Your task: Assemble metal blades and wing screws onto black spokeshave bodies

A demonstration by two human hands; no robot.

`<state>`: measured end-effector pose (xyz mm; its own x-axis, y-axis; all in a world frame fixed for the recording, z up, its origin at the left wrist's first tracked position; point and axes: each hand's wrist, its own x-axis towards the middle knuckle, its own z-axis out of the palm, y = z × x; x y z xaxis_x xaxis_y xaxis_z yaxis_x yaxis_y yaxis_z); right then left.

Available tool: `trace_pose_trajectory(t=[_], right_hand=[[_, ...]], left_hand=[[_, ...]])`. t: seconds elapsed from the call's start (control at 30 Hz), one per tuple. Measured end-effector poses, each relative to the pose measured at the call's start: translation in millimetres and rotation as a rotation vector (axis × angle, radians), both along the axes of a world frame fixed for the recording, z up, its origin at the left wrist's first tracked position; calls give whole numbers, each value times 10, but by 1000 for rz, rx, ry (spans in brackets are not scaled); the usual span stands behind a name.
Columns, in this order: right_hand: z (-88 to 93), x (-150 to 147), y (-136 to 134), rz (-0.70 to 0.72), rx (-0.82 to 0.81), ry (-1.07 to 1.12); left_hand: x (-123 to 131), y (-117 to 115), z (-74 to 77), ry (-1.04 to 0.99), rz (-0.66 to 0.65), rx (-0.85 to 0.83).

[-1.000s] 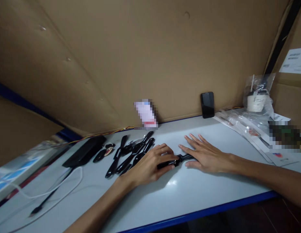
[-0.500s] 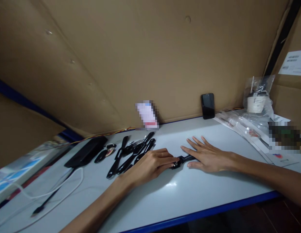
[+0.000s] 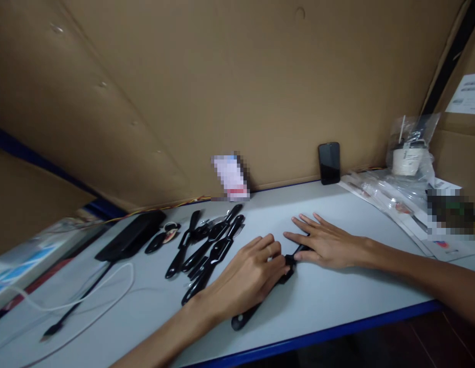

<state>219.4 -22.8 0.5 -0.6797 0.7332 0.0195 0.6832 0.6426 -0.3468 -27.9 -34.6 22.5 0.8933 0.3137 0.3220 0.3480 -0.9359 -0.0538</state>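
A black two-handled tool lies slantwise on the grey table, partly hidden under both hands. My left hand, with a ring on one finger, has its fingers bent and pinched at the tool's middle part. My right hand rests with fingers spread over the tool's far handle, palm down. Left of my left hand, several similar black tools lie side by side, some in clear wrapping.
A black case with cables and a key fob are at the left. A phone leans on the cardboard wall. Plastic packaging and a bagged cup stand at the right.
The tool under my hands has turned, so its near handle now shows below my left hand. My left hand has shifted slightly and its fingers are more bent. The view has moved a little.
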Motion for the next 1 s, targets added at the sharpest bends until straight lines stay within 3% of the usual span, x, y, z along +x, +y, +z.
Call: trace_pose_trajectory(t=[0.13,0.23,0.33,0.53,0.67,0.83,0.9,1.0], right_hand=[[-94,-98,-43,-143,120,-29],[-154,-169,-84,-256,229,-59],[-174,-161,-80,-251,253,-57],[-155,-23,16,-142,19,-5],[-183,-41,29,-178,46,-16],[-213,-90,15,-245,78,-38],[-214,-90,10,-241,97,-31],[-201,-86,3,-238,117,-35]], left_hand=[[-91,140,-43,-121,214,-27],[-166,268,-76,-220,291,-48],[-205,336,-116,-238,301,-85],[-226,308,-184,-69,311,-184],[-213,286,-196,-75,297,-212],[-197,281,-172,-124,226,-375],[-204,295,-168,-76,197,-351],[-218,321,-181,36,255,-199]])
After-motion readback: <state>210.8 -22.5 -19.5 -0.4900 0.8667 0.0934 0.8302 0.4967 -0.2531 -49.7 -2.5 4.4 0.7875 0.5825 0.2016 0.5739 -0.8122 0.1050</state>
